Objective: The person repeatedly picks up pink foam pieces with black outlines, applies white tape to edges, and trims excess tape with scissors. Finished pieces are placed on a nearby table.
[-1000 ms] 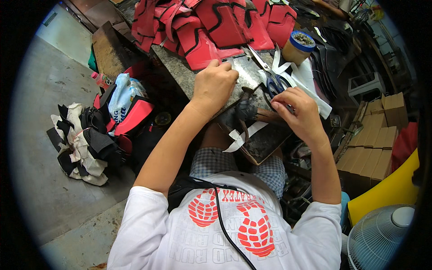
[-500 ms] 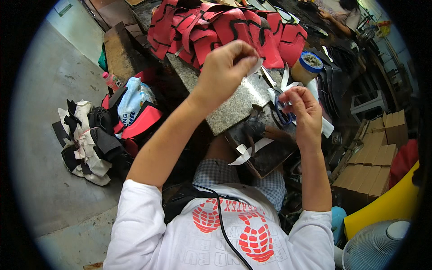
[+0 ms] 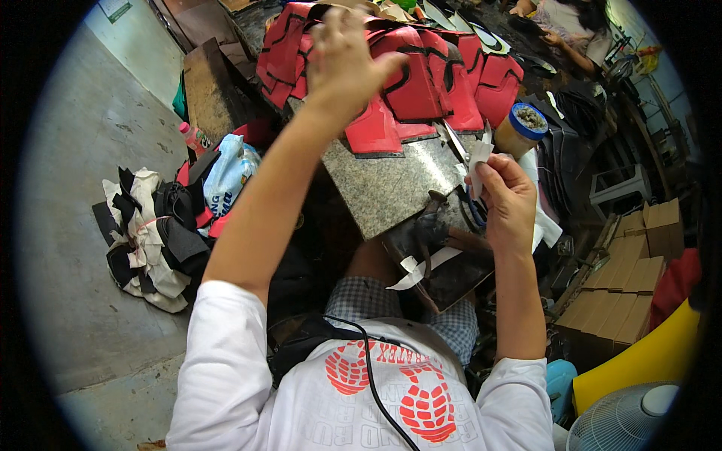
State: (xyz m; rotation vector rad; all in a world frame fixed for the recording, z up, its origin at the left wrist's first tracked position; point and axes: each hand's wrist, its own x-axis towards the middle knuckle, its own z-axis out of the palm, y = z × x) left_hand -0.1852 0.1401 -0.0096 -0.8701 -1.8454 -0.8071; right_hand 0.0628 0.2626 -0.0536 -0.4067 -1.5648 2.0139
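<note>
My left hand reaches over a heap of red cut pieces with black bands, its fingers spread and somewhat blurred. I cannot tell whether it touches them. A short white strip is pinched between the thumb and fingers of my right hand, held upright near the right side of the stone slab. Just left of that hand lie scissors, their blades on the slab and their blue handles partly hidden. Another white strip rests on a dark iron stand before my knees.
A blue-rimmed jar stands right of the slab. Black pieces are stacked beyond it. Fabric scraps lie on the floor at left. Cardboard boxes and a fan are at right. Another person sits at the far right.
My left hand has moved up and left from the slab to the red heap, and its fingers have spread. A white strip now shows in my right hand. One red piece lies further onto the slab.
</note>
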